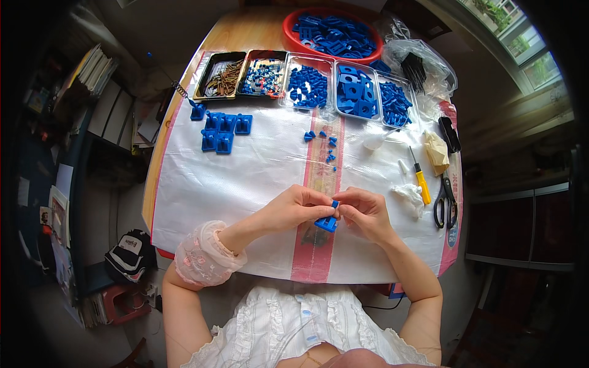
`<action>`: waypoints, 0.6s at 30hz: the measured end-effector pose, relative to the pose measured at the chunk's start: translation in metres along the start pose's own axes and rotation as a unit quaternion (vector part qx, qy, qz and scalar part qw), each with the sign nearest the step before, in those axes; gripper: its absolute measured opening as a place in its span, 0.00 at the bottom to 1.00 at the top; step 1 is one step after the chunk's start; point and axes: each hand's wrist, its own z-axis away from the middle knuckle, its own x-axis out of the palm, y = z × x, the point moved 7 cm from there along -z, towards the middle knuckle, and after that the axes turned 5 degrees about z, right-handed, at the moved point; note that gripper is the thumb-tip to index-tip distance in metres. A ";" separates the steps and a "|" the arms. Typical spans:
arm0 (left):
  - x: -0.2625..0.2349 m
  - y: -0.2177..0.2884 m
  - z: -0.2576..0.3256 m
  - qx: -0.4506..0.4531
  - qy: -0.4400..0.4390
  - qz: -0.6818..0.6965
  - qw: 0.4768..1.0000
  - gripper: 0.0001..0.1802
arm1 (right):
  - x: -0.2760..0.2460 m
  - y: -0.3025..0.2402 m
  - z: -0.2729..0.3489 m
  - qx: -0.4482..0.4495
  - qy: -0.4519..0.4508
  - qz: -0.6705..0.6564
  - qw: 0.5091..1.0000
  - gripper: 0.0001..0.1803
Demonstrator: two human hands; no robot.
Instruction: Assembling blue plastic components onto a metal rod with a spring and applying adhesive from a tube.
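Note:
Near the front middle of the table, my left hand (302, 205) and my right hand (365, 212) meet over a blue plastic part (326, 225). The part has a flat square base and a narrow upright piece on top. Both hands are closed, thumbs and fingertips pinching its upper end; whether a smaller piece sits between the fingertips is hidden. Beyond the hands lie several small loose blue pieces (332, 142). Farther left, several blue assembled parts (225, 124) with square bases stand grouped together.
Along the back run a tray of long screws (224, 77), a tray of small metal bits (264, 76), and clear boxes of blue pieces (308, 84). A red basin (288, 38) stands behind. At right lie a yellow screwdriver (423, 186), black scissors (446, 204) and crumpled white plastic (410, 197).

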 end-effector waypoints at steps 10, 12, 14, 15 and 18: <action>0.008 0.007 0.004 -0.002 -0.023 -0.038 0.999 0.13 | 0.001 0.002 0.002 0.000 -0.010 -0.002 1.000 0.13; 0.005 0.018 0.004 0.076 0.008 -0.126 0.989 0.11 | 0.000 -0.002 0.001 -0.004 -0.002 0.008 1.000 0.14; 0.005 0.035 0.007 0.217 0.056 -0.272 0.936 0.09 | -0.001 -0.003 0.002 -0.004 0.016 0.007 1.000 0.13; -0.001 0.037 0.007 0.224 0.084 -0.279 0.930 0.08 | -0.002 -0.003 0.003 -0.004 0.025 0.007 1.000 0.13; -0.024 0.049 0.007 0.263 0.171 -0.365 0.877 0.07 | -0.005 -0.003 0.002 -0.003 0.035 0.029 0.999 0.13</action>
